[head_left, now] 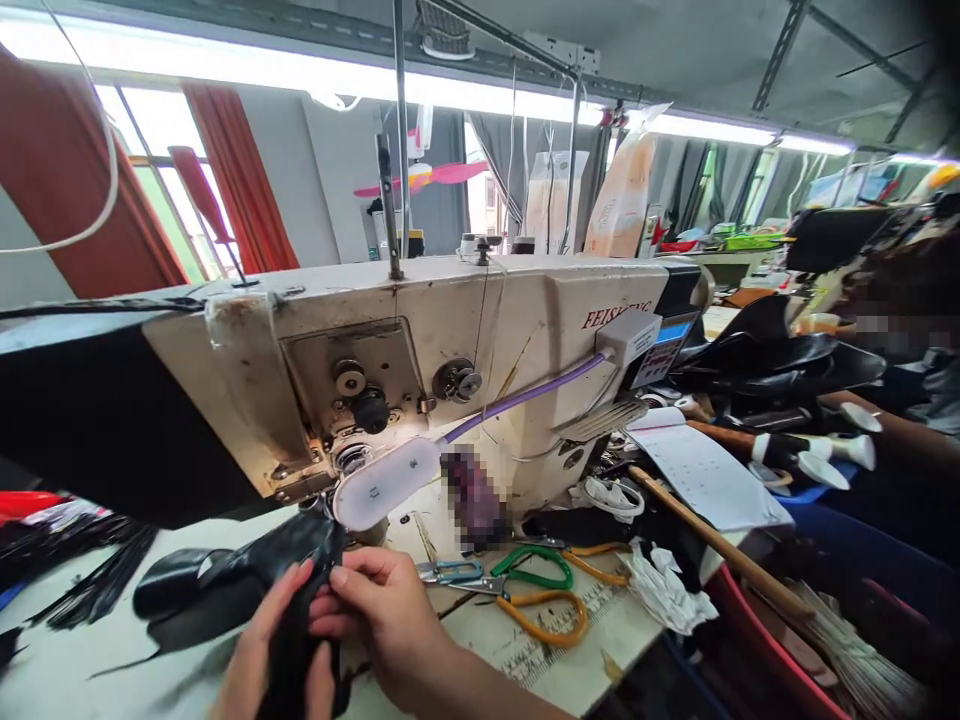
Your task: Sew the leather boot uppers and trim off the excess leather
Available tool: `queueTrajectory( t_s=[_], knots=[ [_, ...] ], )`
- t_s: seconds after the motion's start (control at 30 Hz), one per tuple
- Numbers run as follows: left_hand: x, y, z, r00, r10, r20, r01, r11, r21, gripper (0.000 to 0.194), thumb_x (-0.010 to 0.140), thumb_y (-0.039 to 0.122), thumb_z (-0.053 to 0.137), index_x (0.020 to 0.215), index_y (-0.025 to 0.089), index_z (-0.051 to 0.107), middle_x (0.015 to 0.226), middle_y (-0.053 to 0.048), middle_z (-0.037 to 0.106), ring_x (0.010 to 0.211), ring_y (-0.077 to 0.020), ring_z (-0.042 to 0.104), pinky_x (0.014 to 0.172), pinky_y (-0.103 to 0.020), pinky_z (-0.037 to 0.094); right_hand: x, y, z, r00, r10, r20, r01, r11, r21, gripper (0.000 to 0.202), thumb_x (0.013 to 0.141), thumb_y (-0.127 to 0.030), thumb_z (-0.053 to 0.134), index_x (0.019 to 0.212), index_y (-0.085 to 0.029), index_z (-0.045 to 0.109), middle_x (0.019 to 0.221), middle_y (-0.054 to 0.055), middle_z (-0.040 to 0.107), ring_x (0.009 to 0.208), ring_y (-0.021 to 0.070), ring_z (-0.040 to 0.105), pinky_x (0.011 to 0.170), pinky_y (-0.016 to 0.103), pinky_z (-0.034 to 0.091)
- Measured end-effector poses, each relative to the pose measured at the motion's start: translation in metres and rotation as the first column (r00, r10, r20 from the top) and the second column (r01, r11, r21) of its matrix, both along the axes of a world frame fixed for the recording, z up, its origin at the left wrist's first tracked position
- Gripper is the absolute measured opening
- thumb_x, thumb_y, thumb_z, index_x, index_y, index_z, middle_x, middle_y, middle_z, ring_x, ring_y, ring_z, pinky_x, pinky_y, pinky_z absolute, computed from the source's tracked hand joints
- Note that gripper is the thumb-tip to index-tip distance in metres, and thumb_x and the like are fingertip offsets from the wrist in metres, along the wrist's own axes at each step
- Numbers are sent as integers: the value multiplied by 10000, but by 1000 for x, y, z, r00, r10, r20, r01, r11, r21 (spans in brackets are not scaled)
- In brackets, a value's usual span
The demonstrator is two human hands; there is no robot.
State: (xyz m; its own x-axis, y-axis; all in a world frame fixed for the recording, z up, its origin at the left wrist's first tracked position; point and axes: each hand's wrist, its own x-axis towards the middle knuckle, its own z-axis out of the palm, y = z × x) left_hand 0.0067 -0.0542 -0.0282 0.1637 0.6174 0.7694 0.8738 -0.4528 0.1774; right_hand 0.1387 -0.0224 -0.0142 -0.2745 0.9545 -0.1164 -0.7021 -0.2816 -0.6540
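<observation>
A black leather piece (300,540) lies under the head of a white sewing machine (540,310), bunched upright near the needle area. My left hand (259,640) grips it from the left, thumb and fingers around the dark folds. On its right side, my right hand (394,610) pinches the edge with curled fingers. The exact spot under the needle is hidden by an oval white lamp (390,485) on a purple flexible neck. More black leather with curved shapes (180,585) spreads left of my hands on the pale work surface.
Right of my hands lie orange-handled scissors (547,615), green-handled scissors (536,565), and a crumpled white tissue (667,590). A wooden stick (720,535) slants across a red bin (757,630). White paper (712,475) rests behind. Black strips (105,570) hang together at far left.
</observation>
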Motion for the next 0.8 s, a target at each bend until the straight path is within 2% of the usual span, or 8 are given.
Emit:
queueTrajectory(
  t_s=[0.1,0.17,0.23,0.33,0.53,0.63,0.8],
  knots=[
    [1,-1,17,979,144,141,-149,989,24,351,928,288,542,1267,203,567,1001,-60,742,797,-191,730,657,-275,593,-9,1,-4,999,-38,16,38,999,-24,636,424,-568,894,778,-115,622,672,40,662,537,116,622,564,232,512],
    [7,1,26,978,173,119,-181,981,65,222,912,350,565,1064,211,648,919,-41,734,776,-198,713,707,-308,572,-14,3,-6,997,-70,45,70,998,2,656,413,-609,876,777,-133,609,631,13,647,511,112,606,556,236,498],
    [11,5,33,978,190,83,-196,978,74,204,919,379,533,963,229,664,893,-24,720,778,-189,696,707,-303,545,-17,5,-6,993,-95,71,93,995,37,639,426,-613,867,769,-142,606,594,0,631,520,119,605,564,238,486],
    [9,13,41,982,190,19,-190,981,30,249,938,359,459,942,249,683,878,0,705,738,-159,683,652,-270,521,-19,7,-6,987,-123,99,117,991,60,612,452,-600,853,779,-152,594,599,5,638,546,123,609,583,239,477],
    [-5,29,56,998,29,-53,-31,999,-29,279,923,443,487,873,241,673,795,29,692,710,-125,692,644,-213,534,-20,11,-8,963,-188,194,160,975,154,437,598,-512,761,787,-164,576,647,-3,628,558,117,586,586,245,465],
    [-5,32,60,997,15,-77,-15,1000,-1,288,938,436,480,858,228,662,807,20,683,722,-123,680,670,-214,521,-19,13,-8,949,-191,250,134,964,228,344,661,-457,698,789,-152,601,675,24,642,575,129,588,587,252,458],
    [-1,29,57,984,46,-171,-30,995,97,189,954,306,491,916,203,645,868,1,658,757,-138,628,704,-256,453,-19,11,-11,911,-246,330,142,940,310,263,730,-413,633,807,-163,610,721,35,642,621,152,595,611,265,462]
  ],
)
